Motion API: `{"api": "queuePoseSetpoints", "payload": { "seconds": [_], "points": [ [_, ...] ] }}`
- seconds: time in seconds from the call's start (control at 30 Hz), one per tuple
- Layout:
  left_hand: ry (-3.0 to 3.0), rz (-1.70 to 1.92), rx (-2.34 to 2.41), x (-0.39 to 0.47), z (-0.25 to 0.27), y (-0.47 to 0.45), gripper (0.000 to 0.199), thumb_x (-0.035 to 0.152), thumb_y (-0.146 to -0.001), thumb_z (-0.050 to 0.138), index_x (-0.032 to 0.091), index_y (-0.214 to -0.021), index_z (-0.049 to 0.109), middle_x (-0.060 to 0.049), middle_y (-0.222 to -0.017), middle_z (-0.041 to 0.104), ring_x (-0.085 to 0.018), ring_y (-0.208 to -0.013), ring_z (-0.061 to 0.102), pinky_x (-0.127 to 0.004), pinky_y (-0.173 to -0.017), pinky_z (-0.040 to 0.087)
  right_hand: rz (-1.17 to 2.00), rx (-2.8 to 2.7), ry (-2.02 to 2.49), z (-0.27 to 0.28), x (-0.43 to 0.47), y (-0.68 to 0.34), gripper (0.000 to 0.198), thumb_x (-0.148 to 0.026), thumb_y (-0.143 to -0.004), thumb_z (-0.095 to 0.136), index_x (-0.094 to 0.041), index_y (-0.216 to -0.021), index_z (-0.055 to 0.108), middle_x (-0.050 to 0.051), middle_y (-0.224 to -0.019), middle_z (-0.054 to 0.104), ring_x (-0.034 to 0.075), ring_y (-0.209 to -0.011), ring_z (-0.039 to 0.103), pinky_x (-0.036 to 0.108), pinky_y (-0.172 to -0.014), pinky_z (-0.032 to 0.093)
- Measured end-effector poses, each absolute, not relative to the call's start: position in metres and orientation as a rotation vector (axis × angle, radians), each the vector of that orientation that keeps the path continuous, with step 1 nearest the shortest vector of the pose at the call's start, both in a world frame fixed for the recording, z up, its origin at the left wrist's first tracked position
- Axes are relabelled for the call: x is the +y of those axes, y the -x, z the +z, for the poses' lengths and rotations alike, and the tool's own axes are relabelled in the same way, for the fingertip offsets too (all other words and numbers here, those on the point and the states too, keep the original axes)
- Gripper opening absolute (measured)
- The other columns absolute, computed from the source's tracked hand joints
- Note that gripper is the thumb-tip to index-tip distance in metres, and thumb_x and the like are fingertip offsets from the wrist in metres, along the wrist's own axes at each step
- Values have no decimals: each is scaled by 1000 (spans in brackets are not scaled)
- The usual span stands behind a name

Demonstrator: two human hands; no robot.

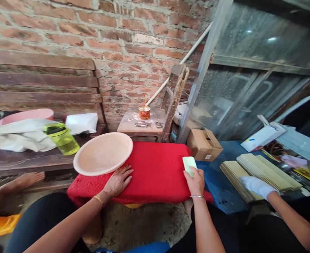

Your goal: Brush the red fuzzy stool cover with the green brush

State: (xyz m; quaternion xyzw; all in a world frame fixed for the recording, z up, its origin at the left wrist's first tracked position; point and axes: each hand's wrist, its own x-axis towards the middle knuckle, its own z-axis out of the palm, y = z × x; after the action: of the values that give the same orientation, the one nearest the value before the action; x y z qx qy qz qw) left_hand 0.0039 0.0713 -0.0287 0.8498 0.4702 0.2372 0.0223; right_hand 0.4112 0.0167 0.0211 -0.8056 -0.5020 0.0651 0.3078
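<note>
A red cloth [155, 172] covers the low table in front of me. My left hand [118, 179] lies flat on it with fingers stretched out, close to the front rim of a pale pink basin [104, 154]. The basin stands at the table's left end, and I see nothing in it. At the right end, my right hand [195, 181] is closed on a pale green rounded rectangular block [189, 162], held against the cloth. Its exact kind I cannot make out, and my fingers cover its lower part.
To the left, a wooden bench [33, 158] bears a green water bottle [65, 138] and white cloths. Behind stands a small table [128, 121] with a tin. At right are a cardboard box [204, 144], stacked yellowish strips [267, 168] and another person's gloved hand [257, 185].
</note>
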Motion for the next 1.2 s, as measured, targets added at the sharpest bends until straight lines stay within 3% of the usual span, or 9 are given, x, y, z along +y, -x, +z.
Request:
{"api": "queuePoseSetpoints", "payload": {
  "seconds": [0.2, 0.67, 1.2],
  "points": [
    [-2739, 700, 1445, 74, -36, 4, 47, 49, -101, 39, 21, -121, 71, -11, -135, 64, -30, -125, 61, -49, -106, 51, 277, -1634, 2071, 23, 11, -389, 33, -32, -82, 67, -30, -115, 71, 4, -105, 58, 21, -93, 60, 33, -91, 45],
    [-2799, 721, 1409, 74, -38, 14, 50, 53, -101, 36, 22, -122, 70, -11, -133, 66, -31, -119, 64, -49, -100, 55, 406, -1759, 2192, 47, 9, -385, 37, -34, -86, 64, -28, -122, 65, 9, -111, 56, 25, -99, 59, 35, -92, 44],
    [-2727, 715, 1427, 71, -40, 15, 51, 55, -100, 37, 22, -121, 69, -12, -134, 64, -31, -121, 62, -51, -104, 52, 413, -1821, 2197, 48, 6, -386, 37, -36, -88, 63, -28, -124, 63, 9, -112, 54, 25, -99, 58, 36, -94, 44]
  ]
}}
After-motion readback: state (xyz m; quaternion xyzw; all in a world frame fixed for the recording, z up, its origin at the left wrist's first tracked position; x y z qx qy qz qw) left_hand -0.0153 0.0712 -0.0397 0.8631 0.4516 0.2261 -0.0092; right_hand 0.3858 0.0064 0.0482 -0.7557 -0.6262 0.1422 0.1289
